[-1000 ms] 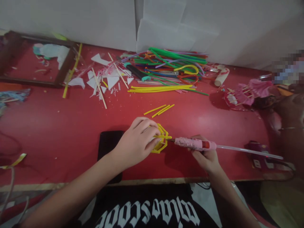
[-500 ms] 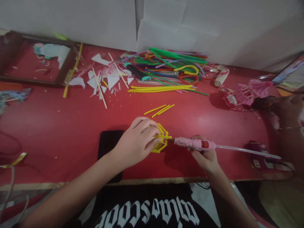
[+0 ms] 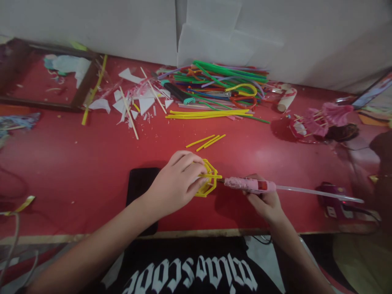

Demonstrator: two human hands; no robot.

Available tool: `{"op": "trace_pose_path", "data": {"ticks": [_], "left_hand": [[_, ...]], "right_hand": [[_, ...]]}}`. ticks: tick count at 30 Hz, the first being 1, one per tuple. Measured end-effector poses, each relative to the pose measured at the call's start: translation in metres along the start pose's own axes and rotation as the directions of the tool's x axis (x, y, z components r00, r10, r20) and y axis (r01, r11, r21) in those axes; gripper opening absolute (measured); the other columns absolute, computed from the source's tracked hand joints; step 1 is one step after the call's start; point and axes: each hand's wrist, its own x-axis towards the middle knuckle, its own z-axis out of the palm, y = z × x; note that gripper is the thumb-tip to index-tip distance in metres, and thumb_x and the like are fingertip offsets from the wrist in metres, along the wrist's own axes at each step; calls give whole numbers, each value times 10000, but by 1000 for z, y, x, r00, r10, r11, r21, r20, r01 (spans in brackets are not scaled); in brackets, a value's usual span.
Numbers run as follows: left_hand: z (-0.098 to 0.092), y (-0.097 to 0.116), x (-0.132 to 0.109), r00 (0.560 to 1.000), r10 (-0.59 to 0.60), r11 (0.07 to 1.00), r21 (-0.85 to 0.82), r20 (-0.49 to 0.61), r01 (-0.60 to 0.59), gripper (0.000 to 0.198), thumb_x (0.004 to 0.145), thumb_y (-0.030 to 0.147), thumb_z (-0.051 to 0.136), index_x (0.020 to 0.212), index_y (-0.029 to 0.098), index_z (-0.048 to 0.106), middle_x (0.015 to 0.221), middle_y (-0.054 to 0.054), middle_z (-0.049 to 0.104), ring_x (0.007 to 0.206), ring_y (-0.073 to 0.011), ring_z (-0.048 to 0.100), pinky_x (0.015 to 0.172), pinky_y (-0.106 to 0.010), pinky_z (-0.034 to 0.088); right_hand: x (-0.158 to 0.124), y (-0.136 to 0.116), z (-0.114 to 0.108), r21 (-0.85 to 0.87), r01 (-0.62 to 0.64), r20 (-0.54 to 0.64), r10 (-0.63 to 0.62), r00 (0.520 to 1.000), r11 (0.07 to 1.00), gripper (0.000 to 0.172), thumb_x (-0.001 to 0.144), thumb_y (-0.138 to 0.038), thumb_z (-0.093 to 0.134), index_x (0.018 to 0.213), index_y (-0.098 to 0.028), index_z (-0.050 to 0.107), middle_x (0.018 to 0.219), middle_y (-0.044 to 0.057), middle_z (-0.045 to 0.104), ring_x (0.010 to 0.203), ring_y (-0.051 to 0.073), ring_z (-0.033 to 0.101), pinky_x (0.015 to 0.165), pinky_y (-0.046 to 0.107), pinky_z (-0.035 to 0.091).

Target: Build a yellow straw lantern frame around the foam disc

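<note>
My left hand (image 3: 180, 179) is closed on a small yellow pipe-cleaner frame (image 3: 211, 189), with one short yellow piece lying across its top under my fingertips. Part of the frame is hidden behind those fingers. My right hand (image 3: 265, 200) grips a pink hot glue gun (image 3: 249, 185) with a clear glue stick (image 3: 318, 193) sticking out of its back. The gun's nozzle meets the right side of the frame, near the end of the short piece. Several cut yellow pipe-cleaner pieces (image 3: 205, 143) lie just beyond the frame.
A black phone (image 3: 142, 185) lies under my left forearm. Behind are a pile of coloured pipe cleaners (image 3: 214, 81), a box cutter (image 3: 176, 92), paper scraps (image 3: 145, 105) and wooden sticks (image 3: 129, 114). A pink craft piece (image 3: 318, 120) and a purple power socket (image 3: 335, 200) are at right.
Both my hands, the frame and the glue gun stay almost still. At the right edge, another person's hand has drawn away from the pink craft piece.
</note>
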Motion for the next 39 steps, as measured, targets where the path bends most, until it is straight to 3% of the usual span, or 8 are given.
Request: {"op": "trace_pose_path", "data": {"ticks": [7, 12, 17, 24, 27, 31, 36, 39], "left_hand": [[0, 2, -1, 1000, 12, 1000, 0, -23, -12, 94, 1005, 227, 584, 1001, 177, 664, 1068, -87, 716, 1063, -257, 600, 978, -430, 528], [2, 2, -3, 1000, 15, 1000, 9, -27, -15, 110, 994, 193, 584, 982, 160, 688, 1084, -110, 716, 1082, -266, 590, 968, -429, 533], [5, 2, -5, 999, 17, 999, 39, -31, -16, 128, 1001, 181, 573, 1000, 162, 700, 1093, -102, 714, 1090, -264, 584, 976, -432, 538], [3, 4, -2, 1000, 16, 999, 44, -26, -15, 149, 999, 157, 566, 968, 161, 712, 1070, -99, 718, 1078, -261, 583, 951, -431, 553], [3, 4, -2, 999, 9, 999, 43, -32, -7, 138, 997, 156, 570, 970, 162, 705, 1072, -98, 720, 1082, -259, 585, 952, -431, 555], [4, 4, -4, 1000, 13, 999, 43, -28, -12, 139, 987, 144, 588, 991, 182, 722, 1096, -90, 715, 1100, -258, 581, 960, -432, 552], [4, 4, -4, 999, 29, 998, 59, -35, -27, 140, 986, 151, 597, 968, 182, 733, 1090, -92, 712, 1093, -261, 578, 957, -426, 554], [4, 4, -3, 999, 33, 997, 72, -33, -30, 135, 986, 161, 602, 949, 178, 730, 1091, -94, 716, 1088, -263, 580, 959, -428, 555]], "right_hand": [[6, 2, -7, -145, -155, -146, 133, 980, 977, 59, 786, -235, 626, 779, -232, 568, 607, -40, 559, 484, 129, 489, 444, 249, 392], [19, -3, -13, -272, -240, -304, 153, 940, 932, 417, 805, -393, 703, 619, -253, 358, 627, -48, 410, 531, 114, 392, 481, 260, 315], [26, -3, -12, -345, -265, -300, 162, 940, 900, 437, 849, -412, 642, 601, -258, 316, 581, -54, 375, 517, 122, 368, 499, 280, 282], [30, 5, -1, -436, -236, -266, 127, 956, 869, 372, 856, -444, 643, 618, -255, 428, 630, -5, 511, 600, 175, 471, 584, 308, 361], [29, 9, 2, -468, -224, -281, 96, 955, 855, 257, 862, -479, 658, 798, -236, 604, 726, 28, 593, 678, 212, 522, 645, 338, 412], [27, 10, 4, -491, -209, -320, 48, 946, 846, 328, 884, -499, 671, 1037, -209, 681, 822, 58, 639, 763, 244, 566, 734, 392, 478], [24, -13, 12, -479, -127, -392, -82, 916, 868, 170, 934, -358, 647, 1032, -226, 690, 914, 75, 645, 783, 219, 583, 755, 388, 522], [22, -34, 21, -376, -24, -319, -105, 942, 926, 85, 963, -288, 631, 971, -239, 700, 853, 53, 650, 733, 194, 585, 699, 350, 524]]}}
